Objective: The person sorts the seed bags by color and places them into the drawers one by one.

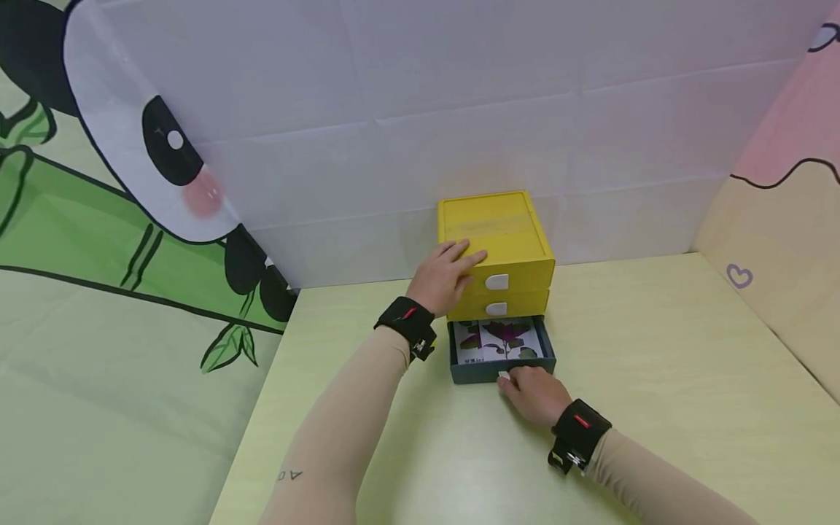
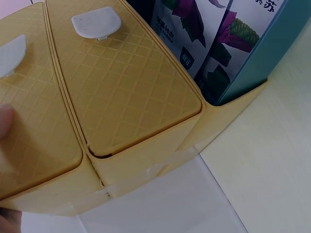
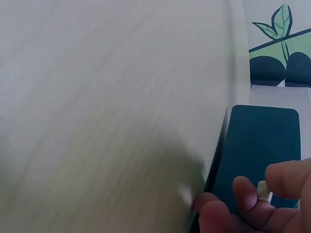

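A small yellow drawer cabinet (image 1: pixel 495 240) stands against the back wall. Its dark teal bottom drawer (image 1: pixel 469 374) is pulled out and holds packets (image 1: pixel 505 339) printed with purple and green leaves. My left hand (image 1: pixel 442 277) rests on the cabinet's top left front edge, fingers spread over the top. With my right hand (image 1: pixel 534 394) I pinch the drawer's small white handle (image 3: pixel 263 191) between thumb and finger. In the left wrist view the two upper drawers (image 2: pixel 126 77) are closed, each with a white tab handle (image 2: pixel 97 23).
The pale yellow table (image 1: pixel 656 364) extends around the cabinet. Behind it hangs a whitish cloth wall (image 1: pixel 394 168) with a panda print. A pink and cream printed sheet (image 1: pixel 774 240) borders the right side.
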Tool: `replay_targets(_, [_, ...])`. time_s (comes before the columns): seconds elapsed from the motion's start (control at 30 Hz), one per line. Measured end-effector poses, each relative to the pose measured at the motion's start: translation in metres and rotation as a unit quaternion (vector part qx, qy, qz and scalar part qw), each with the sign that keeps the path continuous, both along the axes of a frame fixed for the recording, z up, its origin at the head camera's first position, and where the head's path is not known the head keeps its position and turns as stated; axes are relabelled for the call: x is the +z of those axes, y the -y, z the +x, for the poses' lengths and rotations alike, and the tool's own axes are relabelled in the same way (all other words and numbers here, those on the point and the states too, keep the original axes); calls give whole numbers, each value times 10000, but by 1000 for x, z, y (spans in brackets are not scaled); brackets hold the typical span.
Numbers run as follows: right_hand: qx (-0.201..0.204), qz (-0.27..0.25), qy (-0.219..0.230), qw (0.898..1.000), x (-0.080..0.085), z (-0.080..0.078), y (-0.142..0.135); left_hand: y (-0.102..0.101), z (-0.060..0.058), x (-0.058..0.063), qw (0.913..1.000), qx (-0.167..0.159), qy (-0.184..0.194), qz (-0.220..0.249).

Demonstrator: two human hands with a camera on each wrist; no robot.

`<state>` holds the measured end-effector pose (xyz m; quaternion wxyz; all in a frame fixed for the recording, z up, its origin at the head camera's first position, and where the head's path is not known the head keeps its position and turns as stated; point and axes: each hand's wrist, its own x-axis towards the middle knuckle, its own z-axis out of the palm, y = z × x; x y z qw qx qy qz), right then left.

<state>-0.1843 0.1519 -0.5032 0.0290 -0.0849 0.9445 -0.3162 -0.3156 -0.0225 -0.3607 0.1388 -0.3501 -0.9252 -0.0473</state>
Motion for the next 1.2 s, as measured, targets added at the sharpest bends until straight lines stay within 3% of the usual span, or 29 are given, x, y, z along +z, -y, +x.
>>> replay_targets(0.63, [-246,36,133,9996,-11,-34,-1,1,-1,-2,9999,-92,-77,90])
replay_targets(0.9, [-300,-62,143,9994,-6,-41,3,3,0,2,9997,-170,-92,115])
replay_targets(1.2, [-412,-13,225,9989,-4,-50,7,4,-1,3,9999,-30,-148,-26])
